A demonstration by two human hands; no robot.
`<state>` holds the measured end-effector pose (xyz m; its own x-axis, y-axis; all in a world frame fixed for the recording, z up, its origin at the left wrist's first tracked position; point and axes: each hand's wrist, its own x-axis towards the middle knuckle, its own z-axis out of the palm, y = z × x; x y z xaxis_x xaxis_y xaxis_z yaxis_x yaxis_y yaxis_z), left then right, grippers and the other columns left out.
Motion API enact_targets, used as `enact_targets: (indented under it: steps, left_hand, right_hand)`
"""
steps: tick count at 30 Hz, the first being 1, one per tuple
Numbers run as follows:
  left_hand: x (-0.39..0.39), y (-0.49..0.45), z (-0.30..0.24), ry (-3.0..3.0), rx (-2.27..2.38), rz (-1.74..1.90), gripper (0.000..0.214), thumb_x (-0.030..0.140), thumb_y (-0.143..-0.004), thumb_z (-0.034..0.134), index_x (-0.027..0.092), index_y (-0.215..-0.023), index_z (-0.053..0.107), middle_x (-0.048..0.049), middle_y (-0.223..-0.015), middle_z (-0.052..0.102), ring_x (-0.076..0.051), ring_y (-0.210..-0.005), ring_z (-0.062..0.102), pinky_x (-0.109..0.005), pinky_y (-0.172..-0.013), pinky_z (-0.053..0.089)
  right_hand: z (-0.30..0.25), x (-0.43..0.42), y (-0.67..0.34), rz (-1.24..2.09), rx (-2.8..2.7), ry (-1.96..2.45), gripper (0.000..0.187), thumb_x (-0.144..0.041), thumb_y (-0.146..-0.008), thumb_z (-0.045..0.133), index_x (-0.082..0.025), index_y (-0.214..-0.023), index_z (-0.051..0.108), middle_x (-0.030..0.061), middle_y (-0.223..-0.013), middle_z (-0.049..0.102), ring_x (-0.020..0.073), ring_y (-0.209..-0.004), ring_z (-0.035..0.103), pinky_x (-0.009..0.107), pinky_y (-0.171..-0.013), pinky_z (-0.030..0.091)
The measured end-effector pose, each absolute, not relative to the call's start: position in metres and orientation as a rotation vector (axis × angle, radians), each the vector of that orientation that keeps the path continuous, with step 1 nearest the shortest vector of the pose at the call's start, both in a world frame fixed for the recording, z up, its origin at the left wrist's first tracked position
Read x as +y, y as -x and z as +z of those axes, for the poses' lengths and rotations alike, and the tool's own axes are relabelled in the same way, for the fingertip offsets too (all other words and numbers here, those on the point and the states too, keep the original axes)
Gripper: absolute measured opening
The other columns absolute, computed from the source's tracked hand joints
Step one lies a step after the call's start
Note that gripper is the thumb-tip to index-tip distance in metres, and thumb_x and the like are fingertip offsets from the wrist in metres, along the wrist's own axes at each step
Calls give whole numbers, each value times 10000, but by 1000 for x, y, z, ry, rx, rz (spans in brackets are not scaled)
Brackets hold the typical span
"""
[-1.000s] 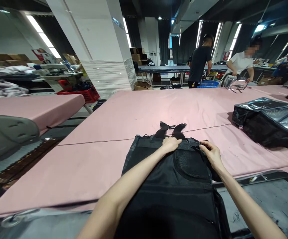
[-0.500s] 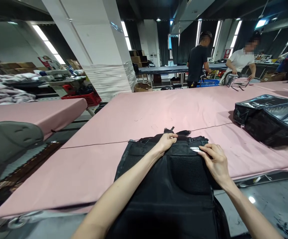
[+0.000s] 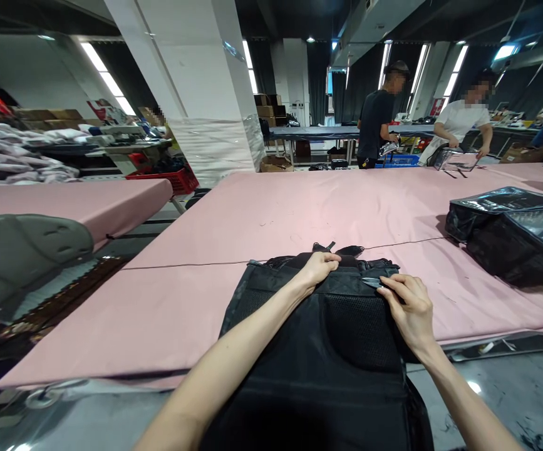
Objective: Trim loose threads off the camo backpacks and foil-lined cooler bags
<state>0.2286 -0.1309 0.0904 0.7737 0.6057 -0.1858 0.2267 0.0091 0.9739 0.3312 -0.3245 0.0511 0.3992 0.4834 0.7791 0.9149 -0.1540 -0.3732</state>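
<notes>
A black backpack (image 3: pixel 294 369) with mesh padding leans over the near edge of the pink-covered table, its top end lying on the cloth. My left hand (image 3: pixel 320 268) is closed on the backpack's top edge near the middle, by the handle and strap ends. Between the thumb and fingers of my right hand (image 3: pixel 409 307) is a pair of small metal thread snips (image 3: pixel 372 282). Their blades point left, close over the fabric at the backpack's upper right corner. Whether the blades touch a thread is too small to see.
The pink table (image 3: pixel 196 313) spreads ahead. Black bags with clear tops (image 3: pixel 510 232) stand on its right side. A grey chair (image 3: pixel 22 263) is at the left, near a second pink table (image 3: pixel 125 200). A white pillar (image 3: pixel 196 94) rises behind. Two people work at the back right.
The view has shifted slightly. My hands keep their places on the backpack, and the snips look darker and turned a little. In the background, one person's hands now hold something shiny.
</notes>
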Motion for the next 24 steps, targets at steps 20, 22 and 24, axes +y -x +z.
enact_targets:
  steps: [20, 22, 24]
  left_hand:
    - [-130, -231, 89, -1565, 719, 306, 260, 62, -722, 526, 53, -933, 677, -25, -652, 615, -92, -599, 504, -240, -710, 405]
    - [-129, -232, 87, -1550, 710, 310, 254, 62, -717, 532, 57, -923, 680, -25, -654, 616, -93, -603, 509, -241, -719, 409]
    - [-129, -233, 86, -1544, 713, 314, 250, 58, -716, 532, 53, -918, 679, -27, -655, 617, -90, -602, 509, -240, -722, 413]
  right_hand:
    - [49, -315, -337, -523, -1168, 1756, 115, -293, -827, 576, -237, -874, 665, 45, -828, 625, 200, -794, 556, 355, -723, 434]
    - [48, -317, -339, -442, -1100, 1722, 121, -315, -824, 579, -235, -864, 661, 44, -838, 616, 199, -814, 567, 344, -729, 451]
    - [48, -319, -341, -430, -1124, 1744, 137, -326, -820, 584, -233, -885, 660, 48, -857, 615, 201, -825, 568, 348, -742, 451]
